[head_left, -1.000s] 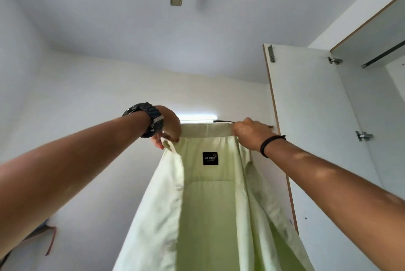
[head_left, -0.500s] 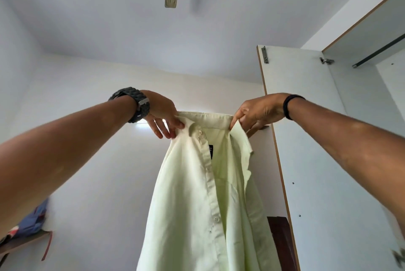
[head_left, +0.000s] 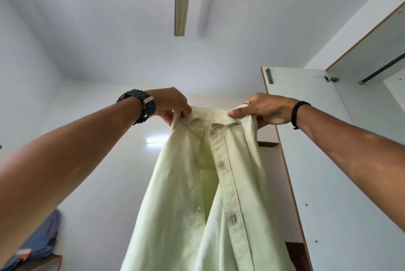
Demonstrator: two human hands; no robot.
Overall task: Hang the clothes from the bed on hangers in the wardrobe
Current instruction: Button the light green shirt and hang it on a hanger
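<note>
A pale green button-up shirt (head_left: pixel 210 200) hangs in the air in front of me, its buttoned front facing me. My left hand (head_left: pixel 173 104), with a dark watch on its wrist, pinches the left end of the collar. My right hand (head_left: pixel 265 109), with a black band on its wrist, grips the right end of the collar. No hanger shows; the collar and my hands cover whatever is behind. The wardrobe (head_left: pixel 377 47) stands at the right with its white door (head_left: pixel 324 161) swung open and a dark rail (head_left: pixel 382 71) inside near the top.
A ceiling fan blade (head_left: pixel 182 5) hangs overhead. A wooden shelf (head_left: pixel 41 264) at the lower left carries blue cloth (head_left: pixel 41 240). A dark wooden door frame (head_left: pixel 295 255) shows behind the shirt, beside the wardrobe door. White walls surround the space.
The shirt was turned from its open inside with the label facing me to its buttoned front. Both hands shifted their hold along the collar. My view tilted up toward the ceiling fan.
</note>
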